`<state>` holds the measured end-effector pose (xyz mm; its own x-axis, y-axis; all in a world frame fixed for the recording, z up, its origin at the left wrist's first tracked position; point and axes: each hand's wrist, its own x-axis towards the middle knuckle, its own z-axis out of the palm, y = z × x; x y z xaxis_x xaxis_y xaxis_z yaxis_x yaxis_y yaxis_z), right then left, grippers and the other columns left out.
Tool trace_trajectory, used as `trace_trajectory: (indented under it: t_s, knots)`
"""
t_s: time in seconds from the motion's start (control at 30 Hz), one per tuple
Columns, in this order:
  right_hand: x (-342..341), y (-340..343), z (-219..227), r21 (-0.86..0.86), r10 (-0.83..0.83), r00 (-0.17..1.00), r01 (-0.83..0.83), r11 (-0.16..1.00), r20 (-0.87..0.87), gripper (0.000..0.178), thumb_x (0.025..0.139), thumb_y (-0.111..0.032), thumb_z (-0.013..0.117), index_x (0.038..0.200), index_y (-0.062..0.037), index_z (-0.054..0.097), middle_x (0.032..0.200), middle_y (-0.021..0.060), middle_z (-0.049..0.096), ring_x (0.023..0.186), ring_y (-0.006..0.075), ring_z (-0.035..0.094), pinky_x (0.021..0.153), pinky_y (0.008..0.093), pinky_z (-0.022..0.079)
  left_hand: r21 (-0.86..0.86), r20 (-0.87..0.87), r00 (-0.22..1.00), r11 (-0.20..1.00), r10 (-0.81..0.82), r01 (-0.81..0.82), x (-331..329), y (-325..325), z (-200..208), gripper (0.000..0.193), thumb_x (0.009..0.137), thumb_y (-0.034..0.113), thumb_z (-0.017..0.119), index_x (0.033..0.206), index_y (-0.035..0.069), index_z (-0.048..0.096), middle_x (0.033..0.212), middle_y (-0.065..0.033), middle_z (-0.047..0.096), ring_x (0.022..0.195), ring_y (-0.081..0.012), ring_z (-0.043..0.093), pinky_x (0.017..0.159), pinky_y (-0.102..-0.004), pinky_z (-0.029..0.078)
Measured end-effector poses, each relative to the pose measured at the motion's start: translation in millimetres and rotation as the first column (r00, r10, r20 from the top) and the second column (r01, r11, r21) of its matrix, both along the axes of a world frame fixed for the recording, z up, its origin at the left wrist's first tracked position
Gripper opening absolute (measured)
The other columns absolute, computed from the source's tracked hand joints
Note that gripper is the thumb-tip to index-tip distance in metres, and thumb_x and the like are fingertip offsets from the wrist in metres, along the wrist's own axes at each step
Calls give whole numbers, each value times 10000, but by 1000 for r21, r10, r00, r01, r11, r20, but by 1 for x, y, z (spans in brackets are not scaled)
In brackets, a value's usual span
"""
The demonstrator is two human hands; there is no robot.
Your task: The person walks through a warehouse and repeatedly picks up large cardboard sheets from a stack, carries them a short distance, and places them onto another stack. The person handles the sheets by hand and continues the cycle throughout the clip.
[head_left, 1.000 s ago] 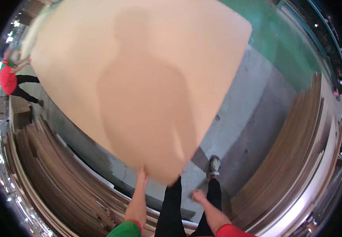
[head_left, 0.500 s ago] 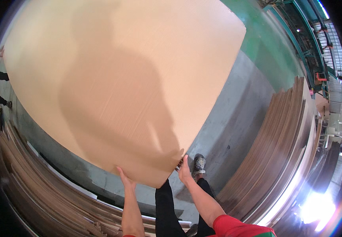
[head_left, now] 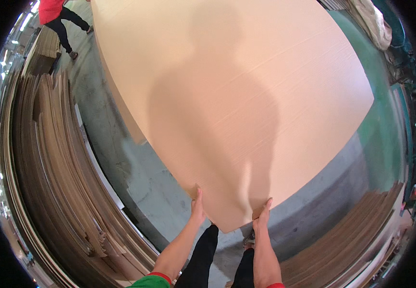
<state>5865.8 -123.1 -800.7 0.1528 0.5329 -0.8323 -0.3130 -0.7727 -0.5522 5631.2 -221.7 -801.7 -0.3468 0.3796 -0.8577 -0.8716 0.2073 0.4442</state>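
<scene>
A very large tan cardboard sheet (head_left: 313,129) stretches away in front of me, its near corner pointing at my legs and my shadow lying across it. My left hand (head_left: 198,207) grips the sheet's left edge just behind that corner, thumb on top and fingers hidden underneath. On the other side of the corner, my right hand (head_left: 263,215) holds the right edge in the same way, the thumb lying along the top face. Below the sheet's left side shows another tan cardboard edge (head_left: 127,117).
Tall piles of cardboard sheets stand at left (head_left: 49,163) and at lower right (head_left: 347,235). A co-worker in a red top and dark trousers (head_left: 66,24) is at the far left corner of the sheet. Grey floor (head_left: 155,177) meets a green floor area (head_left: 385,149) at right.
My view has turned left, so the sheet and both hands appear farther right. More of the co-worker and the left pile shows. Both hands still hold the sheet near its corner.
</scene>
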Motion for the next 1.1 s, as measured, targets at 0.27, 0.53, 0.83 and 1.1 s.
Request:
trace_trajectory:
  t_s: [0.27, 0.53, 0.83, 1.1]
  knots:
    - [62, -45, 18, -54, 668, 647, -702, 710, 367, 555, 899, -412, 596, 1211, 46, 560, 1101, 180, 643, 1066, 282, 597, 943, 388, 440, -529, -372, 666, 737, -647, 420, 1, -29, 30, 850, 884, 645, 484, 1348, -65, 428, 1346, -221, 505, 1258, -327, 476, 1042, -404, 375]
    - [218, -149, 92, -137, 928, 367, -918, 371, 58, 405, 881, -207, 676, 1158, 67, 565, 921, 118, 672, 765, 218, 670, 604, 304, 533, -533, -364, 613, 697, -701, 481, 119, -229, 191, 618, 872, 597, 527, 1096, 42, 681, 1103, -180, 670, 1072, -294, 622, 909, -391, 470]
    - [329, -85, 194, -172, 950, -292, -947, -271, 115, 350, 925, -301, 558, 1119, -12, 597, 926, 130, 670, 857, 283, 659, 724, 398, 538, -725, -422, 819, 688, -390, -46, 338, -495, 295, 517, 856, 482, 500, 835, 7, 703, 890, -236, 677, 808, -384, 663, 713, -491, 509]
    - [182, -46, 259, 126, 855, -491, -850, -512, 165, 313, 907, -298, 594, 1052, -20, 596, 871, 127, 654, 767, 261, 649, 649, 393, 545, -356, -734, 319, 61, 600, -933, 431, -609, 356, 625, 835, 542, 583, 1045, -44, 647, 1001, -247, 671, 1004, -354, 640, 879, -416, 478]
